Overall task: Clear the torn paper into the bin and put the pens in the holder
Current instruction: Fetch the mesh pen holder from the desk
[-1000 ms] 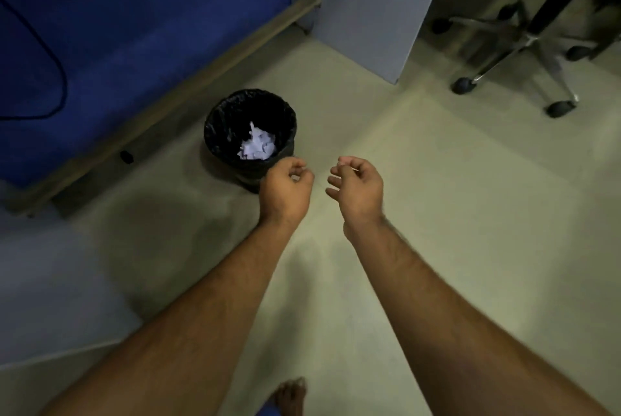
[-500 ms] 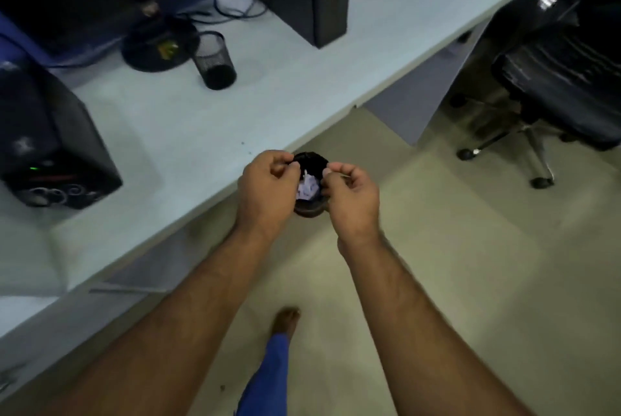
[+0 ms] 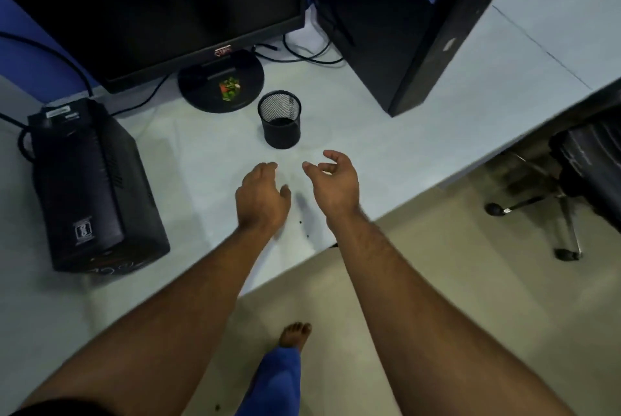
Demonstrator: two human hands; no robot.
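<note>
While your left hand [image 3: 261, 197] and right hand [image 3: 332, 182] are hovering loose-fingered and empty, the black mesh pen holder [image 3: 280, 119] is standing upright on the desk [image 3: 386, 150].

Black wire-mesh metal holder [image 3: 279, 119], smooth matt pale desk [image 3: 208, 160], glossy black plastic monitor base [image 3: 220, 84]

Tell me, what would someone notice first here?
Probably the two bare hands, left hand and right hand, held out empty over the pale desk. Just beyond them stands a black mesh pen holder, with no pens showing. A big dark monitor fills the back of the desk.
</note>
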